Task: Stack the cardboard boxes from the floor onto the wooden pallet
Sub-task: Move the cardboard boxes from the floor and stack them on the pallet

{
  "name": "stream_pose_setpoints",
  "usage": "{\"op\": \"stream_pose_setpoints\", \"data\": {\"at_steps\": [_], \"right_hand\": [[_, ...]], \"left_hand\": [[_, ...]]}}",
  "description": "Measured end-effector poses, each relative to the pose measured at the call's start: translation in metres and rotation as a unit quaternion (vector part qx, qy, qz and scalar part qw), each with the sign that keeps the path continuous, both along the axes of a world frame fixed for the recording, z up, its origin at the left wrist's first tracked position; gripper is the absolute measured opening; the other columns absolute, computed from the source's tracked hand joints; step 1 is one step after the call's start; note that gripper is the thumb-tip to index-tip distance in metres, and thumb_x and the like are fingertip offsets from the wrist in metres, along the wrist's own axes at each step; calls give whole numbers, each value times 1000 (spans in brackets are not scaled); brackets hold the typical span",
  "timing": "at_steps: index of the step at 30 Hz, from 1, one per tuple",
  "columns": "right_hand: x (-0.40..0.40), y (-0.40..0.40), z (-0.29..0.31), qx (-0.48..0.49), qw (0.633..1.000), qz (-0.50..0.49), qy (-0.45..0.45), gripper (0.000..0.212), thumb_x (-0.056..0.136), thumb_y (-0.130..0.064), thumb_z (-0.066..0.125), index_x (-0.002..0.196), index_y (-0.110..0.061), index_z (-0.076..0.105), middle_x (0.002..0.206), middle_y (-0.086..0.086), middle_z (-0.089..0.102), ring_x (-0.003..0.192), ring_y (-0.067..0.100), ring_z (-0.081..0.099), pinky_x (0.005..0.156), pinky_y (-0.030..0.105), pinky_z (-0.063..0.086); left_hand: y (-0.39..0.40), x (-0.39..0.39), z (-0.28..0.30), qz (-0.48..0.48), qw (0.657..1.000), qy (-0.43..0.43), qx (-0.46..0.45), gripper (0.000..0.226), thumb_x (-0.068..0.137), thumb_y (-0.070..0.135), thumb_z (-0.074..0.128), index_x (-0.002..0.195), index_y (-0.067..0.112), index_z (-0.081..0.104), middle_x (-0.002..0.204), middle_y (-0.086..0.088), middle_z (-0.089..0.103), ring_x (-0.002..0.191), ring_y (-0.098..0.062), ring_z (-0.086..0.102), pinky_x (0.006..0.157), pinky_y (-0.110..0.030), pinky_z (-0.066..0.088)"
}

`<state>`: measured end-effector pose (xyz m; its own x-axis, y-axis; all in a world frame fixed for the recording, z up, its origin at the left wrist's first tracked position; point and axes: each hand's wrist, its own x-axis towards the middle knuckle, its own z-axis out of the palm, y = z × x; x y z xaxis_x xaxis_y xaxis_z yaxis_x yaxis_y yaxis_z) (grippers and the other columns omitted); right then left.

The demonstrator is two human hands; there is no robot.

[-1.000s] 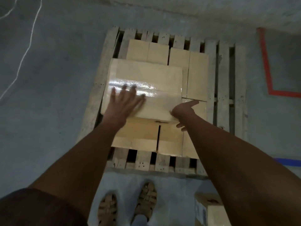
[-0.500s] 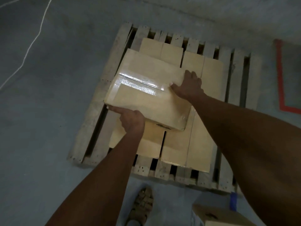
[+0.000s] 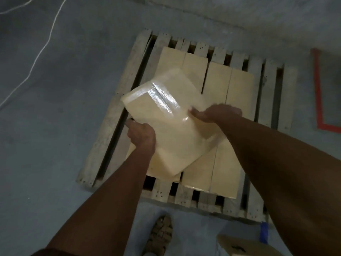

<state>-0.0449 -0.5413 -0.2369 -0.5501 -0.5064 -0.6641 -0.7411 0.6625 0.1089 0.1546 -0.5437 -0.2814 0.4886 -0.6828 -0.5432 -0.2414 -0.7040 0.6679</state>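
Tan taped box (image 3: pixel 171 126), blurred, skewed over the stacked boxes (image 3: pixel 228 89); left hand (image 3: pixel 142 133) grips at 8 o'clock, right hand (image 3: pixel 215 114) clasps at 3. Pallet (image 3: pixel 114 115) slats bare at 9.

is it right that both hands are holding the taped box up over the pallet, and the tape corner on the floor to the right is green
Nearly. The head view shows the left hand and right hand holding the taped box over the pallet, but the tape corner is red, not green.
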Motion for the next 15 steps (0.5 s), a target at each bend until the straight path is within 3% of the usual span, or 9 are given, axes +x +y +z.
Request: {"op": "stream_pose_setpoints", "data": {"at_steps": [3,6,7,9,10,12,15], "right_hand": [[5,16,6,-17,977,-134,-165,73,100,-64,37,137,-4,56,136,20,60,127,40,58,100,48,50],[13,30,-15,-98,963,-211,-133,107,87,-86,18,145,-3,48,148,22,50,136,41,48,112,48,38],[19,33,-19,-137,942,-258,-162,118,78,-93,17,148,-2,44,151,22,46,138,42,45,112,50,36],[28,38,-24,-169,869,-405,-229,138,60,-103,20,156,-5,29,157,19,38,141,42,41,112,58,34],[33,40,-19,-187,828,-468,-244,138,59,-103,20,158,-8,23,159,17,36,142,41,39,111,60,32],[37,43,-10,-253,764,-544,-236,126,69,-99,13,158,-10,24,159,15,36,142,40,38,113,60,29],[31,45,7,-358,710,-579,-182,134,59,-100,-3,144,-12,50,144,14,55,127,39,52,111,58,37]], "left_hand": [[-15,10,9,-89,996,-11,-12,59,107,50,33,133,1,56,131,-20,61,115,-34,59,90,-37,43],[-30,9,13,-162,982,68,68,93,94,78,22,149,7,46,147,-14,52,127,-34,54,104,-42,44],[-31,8,16,-176,975,109,85,107,83,89,22,155,12,39,154,-12,46,134,-35,49,110,-47,42],[-30,7,15,-184,966,155,93,132,57,102,26,160,20,28,161,-7,36,141,-35,42,114,-56,38],[-29,7,13,-176,966,163,93,136,50,103,26,160,22,28,161,-6,37,141,-35,43,114,-57,38],[-27,4,25,-138,970,184,81,128,55,103,25,155,24,37,153,-5,48,133,-32,50,111,-57,40],[-27,-2,55,-37,973,228,20,95,87,87,22,148,20,49,142,-5,58,126,-30,56,110,-50,44]]}}
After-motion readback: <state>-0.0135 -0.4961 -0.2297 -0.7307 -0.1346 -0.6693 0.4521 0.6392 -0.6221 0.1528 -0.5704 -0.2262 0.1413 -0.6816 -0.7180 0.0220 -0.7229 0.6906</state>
